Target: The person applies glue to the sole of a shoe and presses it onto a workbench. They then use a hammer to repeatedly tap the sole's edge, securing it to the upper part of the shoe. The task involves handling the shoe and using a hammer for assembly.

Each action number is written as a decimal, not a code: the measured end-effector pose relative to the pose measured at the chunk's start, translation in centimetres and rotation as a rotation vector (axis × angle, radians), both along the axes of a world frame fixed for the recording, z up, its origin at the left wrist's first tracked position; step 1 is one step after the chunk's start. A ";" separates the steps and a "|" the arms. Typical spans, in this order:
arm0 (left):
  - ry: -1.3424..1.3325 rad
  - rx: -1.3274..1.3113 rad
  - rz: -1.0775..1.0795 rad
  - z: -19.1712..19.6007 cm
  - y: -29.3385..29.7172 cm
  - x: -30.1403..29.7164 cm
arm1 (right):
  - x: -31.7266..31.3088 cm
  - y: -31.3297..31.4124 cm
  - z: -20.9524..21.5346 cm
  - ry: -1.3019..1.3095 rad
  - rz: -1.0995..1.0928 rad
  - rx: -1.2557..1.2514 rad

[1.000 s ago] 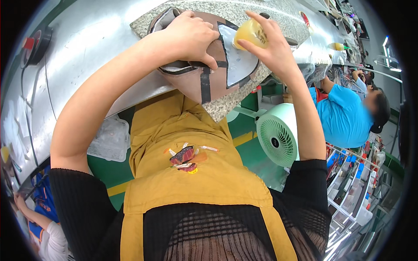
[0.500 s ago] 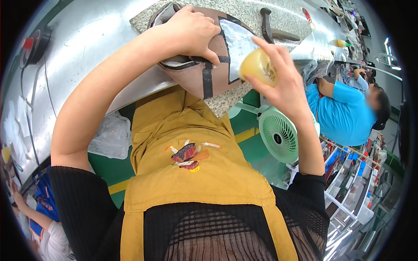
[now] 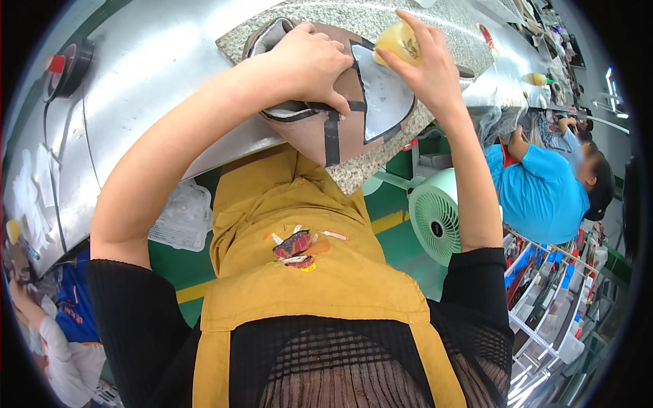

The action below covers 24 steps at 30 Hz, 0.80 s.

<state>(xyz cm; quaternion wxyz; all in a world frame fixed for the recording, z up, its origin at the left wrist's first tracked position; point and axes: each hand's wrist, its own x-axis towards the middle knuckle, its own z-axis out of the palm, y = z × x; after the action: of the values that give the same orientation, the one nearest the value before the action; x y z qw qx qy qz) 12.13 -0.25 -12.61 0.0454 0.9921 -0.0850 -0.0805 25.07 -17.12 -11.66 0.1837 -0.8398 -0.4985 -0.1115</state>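
A brown bag piece (image 3: 320, 139) with black strips lies on a speckled stone slab (image 3: 357, 168). A pale, whitish panel (image 3: 388, 102) framed in black sits on its right part. My left hand (image 3: 316, 68) grips the bag by its upper side, fingers over the top and thumb pressed near a black strip. The bag's grey-lined opening (image 3: 275, 37) shows left of that hand. My right hand (image 3: 432, 68) is closed around a rounded, translucent yellow bottle (image 3: 394, 46) over the panel's upper edge. Its lower end is hidden, so I cannot tell whether it touches the panel.
The slab rests on a shiny metal table (image 3: 149, 61). A dark tool end (image 3: 466, 71) peeks out behind my right hand. A yellow bottle with a green tip (image 3: 537, 79) lies right. Below are a green fan (image 3: 435, 224) and a clear plastic tray (image 3: 183, 217). A person in blue (image 3: 537, 190) sits right.
My right hand has moved up and slightly left with the yellow bottle, uncovering more of the pale panel and covering most of the hammer. My left hand keeps its hold on the bag.
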 end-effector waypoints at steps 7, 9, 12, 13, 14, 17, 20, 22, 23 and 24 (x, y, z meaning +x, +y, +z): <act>-0.010 -0.008 -0.012 0.1 0.3 -0.1 | -1.1 3.7 1.0 0.229 0.022 -0.018; -0.021 -0.004 -0.015 -0.2 0.4 -0.1 | -0.7 2.9 0.9 0.163 0.031 -0.085; -0.020 -0.002 -0.016 -0.2 0.3 -0.1 | -0.6 0.8 1.6 0.141 0.001 -0.199; -0.019 -0.003 -0.015 -0.1 0.3 -0.1 | -0.8 0.0 1.9 0.147 -0.016 -0.240; -0.018 -0.004 -0.014 -0.1 0.2 -0.1 | -1.0 -0.8 2.2 0.161 0.005 -0.260; 0.013 0.007 -0.007 0.1 0.2 -0.1 | -1.2 -1.9 2.6 0.192 0.049 -0.283; -0.037 -0.019 -0.009 -0.2 0.4 -0.2 | -0.9 -2.2 2.7 0.148 0.022 -0.234; -0.040 -0.029 -0.007 -0.3 0.3 -0.1 | -0.5 -1.7 2.1 0.061 -0.001 -0.171; -0.042 -0.034 -0.005 -0.3 0.3 -0.2 | -0.8 -1.9 2.3 0.130 0.009 -0.208; -0.025 -0.026 -0.002 -0.2 0.3 -0.2 | -1.2 -2.0 2.6 0.199 0.026 -0.242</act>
<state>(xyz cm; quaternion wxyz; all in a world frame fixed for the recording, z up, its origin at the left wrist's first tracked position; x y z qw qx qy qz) 11.98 0.00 -12.78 0.0570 0.9923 -0.0876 -0.0669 23.91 -19.14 -9.09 0.1312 -0.8562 -0.4985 0.0356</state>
